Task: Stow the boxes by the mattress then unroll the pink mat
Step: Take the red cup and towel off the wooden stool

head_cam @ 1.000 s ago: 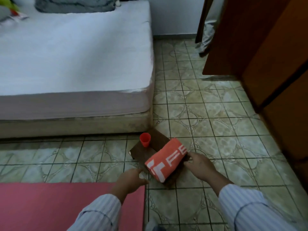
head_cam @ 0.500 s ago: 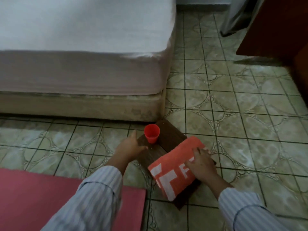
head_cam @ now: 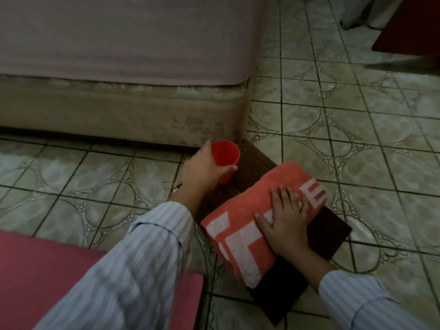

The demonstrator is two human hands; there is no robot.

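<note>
Pale blue striped sleeves (head_cam: 133, 270)

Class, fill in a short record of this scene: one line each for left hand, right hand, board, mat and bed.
left hand: wrapped around the red cup
right hand: flat on the orange towel
board: dark wood, on the tiled floor, under towel and cup
mat: pink, bottom left
bed: behind the cup

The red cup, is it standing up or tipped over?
Standing up. The red cup has its open mouth facing up, base on the dark wooden board, with the left hand wrapped around it.
</note>
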